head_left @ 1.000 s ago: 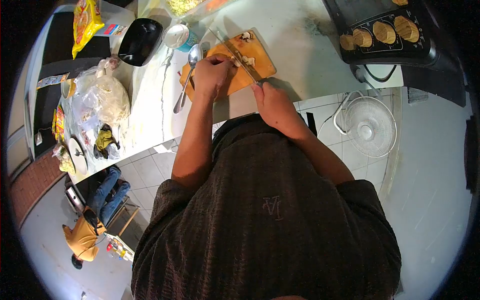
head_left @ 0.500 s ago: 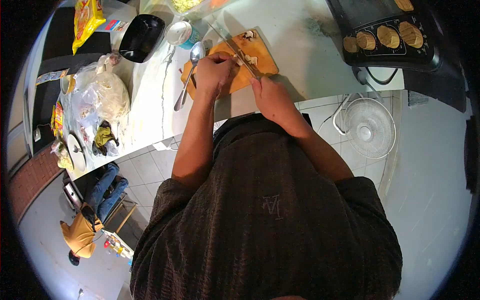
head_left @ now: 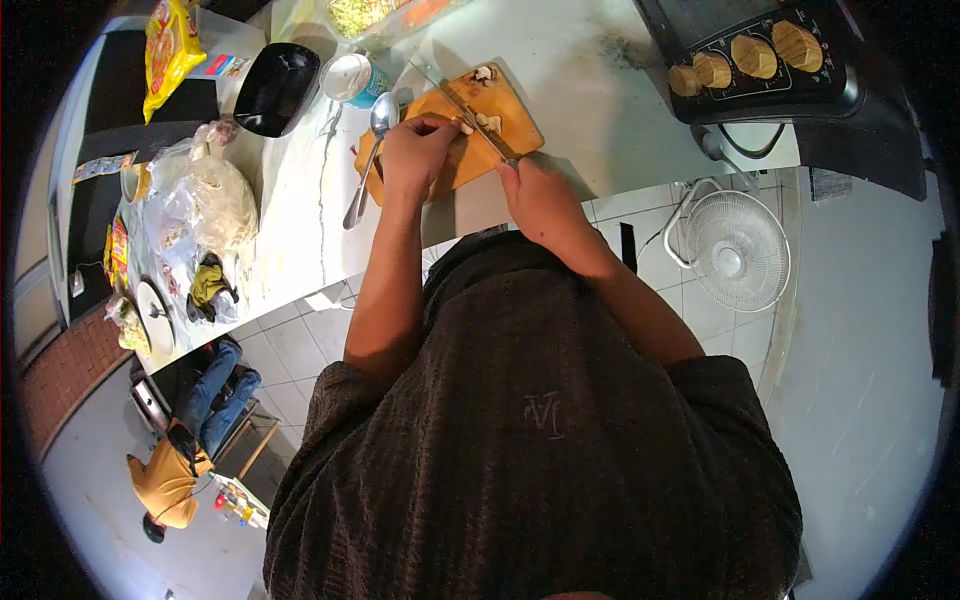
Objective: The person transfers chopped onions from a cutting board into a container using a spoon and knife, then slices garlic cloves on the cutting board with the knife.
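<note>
A knife (head_left: pixel 452 101) is gripped by the handle in the right hand (head_left: pixel 545 205), the fingers being closed around it. The blade is laid slantwise over an orange cutting board (head_left: pixel 515 110), its tip reaching past the board's far edge. A small pale piece (head_left: pixel 465 128) is pinched at the fingertips of the left hand (head_left: pixel 415 160), just beside the blade; how firmly it is held cannot be told. More pale chunks (head_left: pixel 489 122) are seen on the board on the other side of the blade, and a dark-and-white scrap (head_left: pixel 484 74) is seen near the far corner. A metal spoon (head_left: pixel 383 114) is rested partly over the board's left side, its handle pointed toward the person. Beyond the spoon, a white-and-blue tub (head_left: pixel 351 80) is placed near a black dish (head_left: pixel 277 90) on the pale counter (head_left: pixel 590 140).
</note>
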Available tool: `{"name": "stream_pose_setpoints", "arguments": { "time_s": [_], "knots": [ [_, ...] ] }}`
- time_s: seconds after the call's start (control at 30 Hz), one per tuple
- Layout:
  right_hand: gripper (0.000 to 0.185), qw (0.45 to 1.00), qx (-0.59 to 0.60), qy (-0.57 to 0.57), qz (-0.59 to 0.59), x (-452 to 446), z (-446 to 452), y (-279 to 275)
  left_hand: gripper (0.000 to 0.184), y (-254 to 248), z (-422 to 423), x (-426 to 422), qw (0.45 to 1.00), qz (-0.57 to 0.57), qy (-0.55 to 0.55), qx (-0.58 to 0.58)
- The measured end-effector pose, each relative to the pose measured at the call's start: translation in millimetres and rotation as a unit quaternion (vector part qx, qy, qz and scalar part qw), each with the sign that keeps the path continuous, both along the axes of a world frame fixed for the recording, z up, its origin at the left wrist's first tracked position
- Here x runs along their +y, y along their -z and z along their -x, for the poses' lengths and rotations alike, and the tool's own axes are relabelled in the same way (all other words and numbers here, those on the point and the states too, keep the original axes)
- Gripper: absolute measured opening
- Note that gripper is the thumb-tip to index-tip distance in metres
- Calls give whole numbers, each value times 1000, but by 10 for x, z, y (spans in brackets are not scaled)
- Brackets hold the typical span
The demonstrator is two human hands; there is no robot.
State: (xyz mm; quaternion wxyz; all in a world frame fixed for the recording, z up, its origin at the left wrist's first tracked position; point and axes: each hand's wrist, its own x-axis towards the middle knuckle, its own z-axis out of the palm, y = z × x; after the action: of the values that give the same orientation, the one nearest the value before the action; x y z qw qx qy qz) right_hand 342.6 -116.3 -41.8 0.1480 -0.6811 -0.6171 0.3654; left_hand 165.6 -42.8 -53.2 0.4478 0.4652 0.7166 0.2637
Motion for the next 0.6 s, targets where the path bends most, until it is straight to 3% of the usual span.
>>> {"name": "stream_pose_setpoints", "arguments": {
  "time_s": [0.17, 0.37, 0.43, 0.6],
  "knots": [
    [47, 999, 20, -3, -25, -45, -55, -7, 31, -6, 19, -13, 999, -21, -1, 41],
    [47, 999, 26, -10, -31, -22, -55, -66, 29, 88, 68, -9, 998, -34, -4, -48],
    [47, 999, 41, -24, -23, -11, -59, -89, 27, 58, 50, -9, 1000, -16, 15, 8],
    [47, 999, 24, -37, -21, 11, -78, -106, 27, 79, 40, -12, 1000, -21, 8, 9]
  ]
}}
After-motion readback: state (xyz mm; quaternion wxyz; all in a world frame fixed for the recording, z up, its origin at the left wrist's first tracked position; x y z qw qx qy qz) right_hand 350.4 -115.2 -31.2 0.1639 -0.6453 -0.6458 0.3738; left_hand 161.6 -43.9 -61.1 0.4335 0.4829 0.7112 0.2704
